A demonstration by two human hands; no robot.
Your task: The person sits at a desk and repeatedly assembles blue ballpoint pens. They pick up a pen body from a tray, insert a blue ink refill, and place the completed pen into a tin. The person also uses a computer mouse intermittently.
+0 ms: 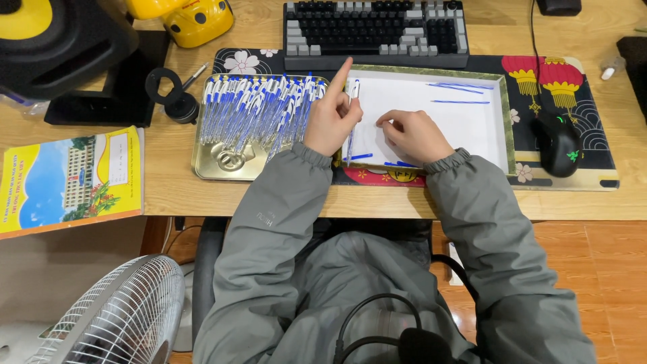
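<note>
My left hand holds a white-and-blue pen upright over the left edge of a white shallow tray, index finger stretched up. My right hand rests inside the tray with its fingers curled shut; whether they pinch a small part is hidden. Thin blue refills lie loose at the tray's far side and near my wrists. To the left, a metal tray holds several white-and-blue pens in a pile.
A keyboard lies behind the trays, a black mouse on the patterned desk mat at right. A booklet, black speaker, yellow object and a fan are at left.
</note>
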